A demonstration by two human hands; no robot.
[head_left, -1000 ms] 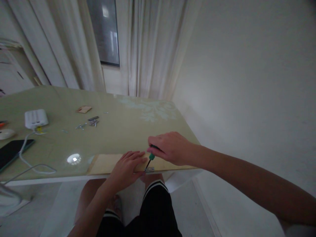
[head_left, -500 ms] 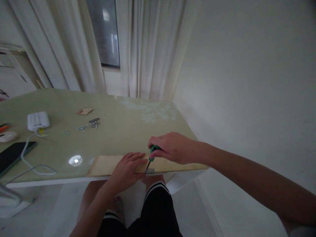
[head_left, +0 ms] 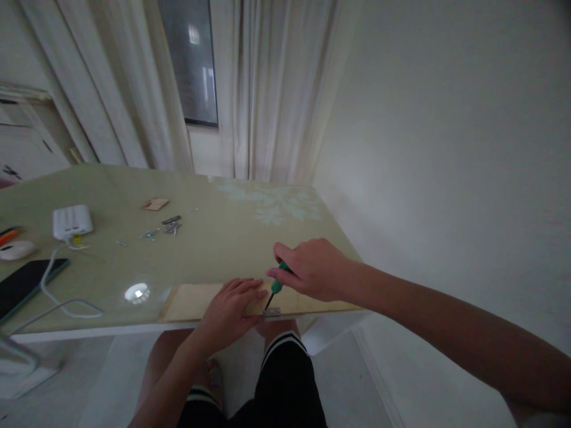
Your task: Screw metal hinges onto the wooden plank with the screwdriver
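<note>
A light wooden board lies along the near edge of the table. My left hand rests on it with the fingers stretched out and flat, its thumb at the front edge. Just right of that thumb sits a small metal hinge at the board's front edge. My right hand is closed around the green handle of a screwdriver. The screwdriver tilts, its shaft running down to the left end of the hinge; whether a screw is under the tip is too small to tell.
Several screws and a spare hinge lie on the green-topped table, near a small wooden piece. At left are a white power bank with a cable, a phone and a white mouse-like object.
My right hand has turned and shifted slightly on the screwdriver, whose handle now leans further right. My left hand stays in place on the board.
</note>
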